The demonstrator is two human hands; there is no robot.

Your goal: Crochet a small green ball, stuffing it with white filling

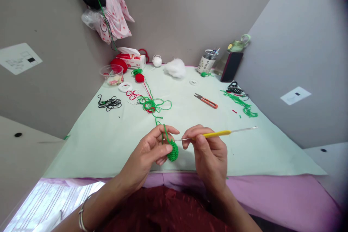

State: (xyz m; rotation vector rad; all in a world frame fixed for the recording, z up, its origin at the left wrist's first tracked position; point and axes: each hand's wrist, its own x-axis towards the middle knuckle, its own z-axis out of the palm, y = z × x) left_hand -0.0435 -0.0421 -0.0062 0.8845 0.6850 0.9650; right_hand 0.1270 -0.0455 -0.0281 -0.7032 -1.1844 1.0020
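Between the thumb and fingers of my left hand (152,148) is a small green crochet piece (173,151), held above the front of the table. Green yarn (165,130) runs from its top over my left fingers and back to a loose tangle of green yarn (149,104). My right hand (208,148) grips a crochet hook (217,134) with a yellow handle, its fingers closed round it. One metal end of the hook meets the top edge of the green piece; whether it sits inside a stitch is too small to tell. The other end points right.
Orange thread snips (206,100) lie mid-table, with green yarn strands (241,103) and black scissors (233,87) to the right. Black cord (109,103) lies left. Behind stand a tissue box (133,61), white stuffing (175,68), a pen holder (207,61) and a phone (232,67).
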